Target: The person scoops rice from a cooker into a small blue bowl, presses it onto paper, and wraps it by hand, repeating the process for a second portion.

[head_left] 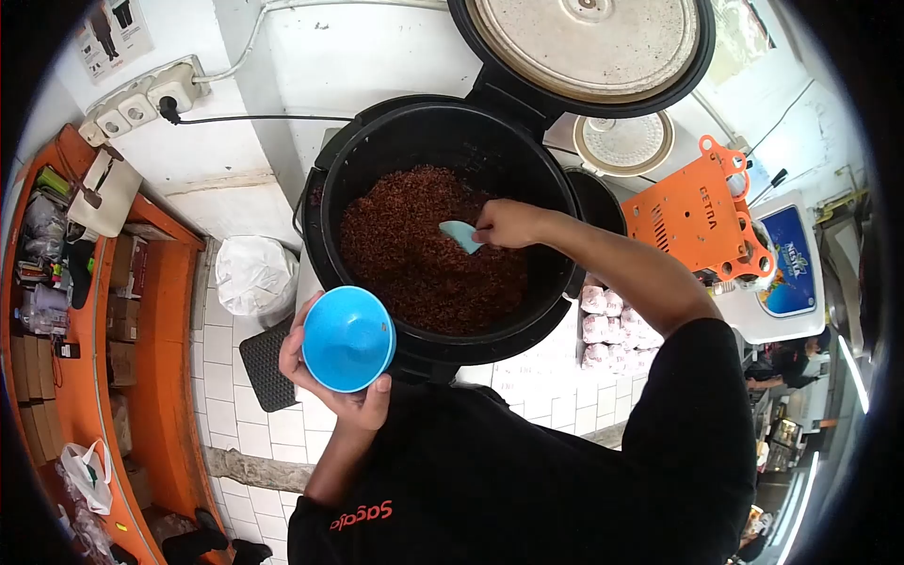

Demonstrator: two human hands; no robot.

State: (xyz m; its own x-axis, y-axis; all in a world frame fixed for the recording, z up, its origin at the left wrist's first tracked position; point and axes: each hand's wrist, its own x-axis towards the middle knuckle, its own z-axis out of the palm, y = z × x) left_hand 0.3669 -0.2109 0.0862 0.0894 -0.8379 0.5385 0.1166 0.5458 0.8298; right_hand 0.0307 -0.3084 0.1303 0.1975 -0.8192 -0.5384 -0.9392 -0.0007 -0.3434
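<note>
My left hand (350, 408) holds a blue plastic bowl (347, 341), with the fingers along its left side and the thumb near its lower edge. Only a small speck shows inside the bowl. Reaching in from the right, my right hand (508, 224) is closed around a pale teal rice paddle (460, 234). The paddle is at the surface of reddish-brown cooked rice (414, 254), inside a large black rice cooker (327, 221). The bowl is by the cooker's lower left rim. The cooker's lid (593, 42) is raised at the back.
Right of the cooker are an orange metal device (692, 212), small wrapped packets (603, 330) and a round lid-like disc (623, 143). A white sack (254, 275) is on the left, near a dark mat (268, 365). Orange shelving (165, 377) lines the far left. A power cord (254, 118) runs behind.
</note>
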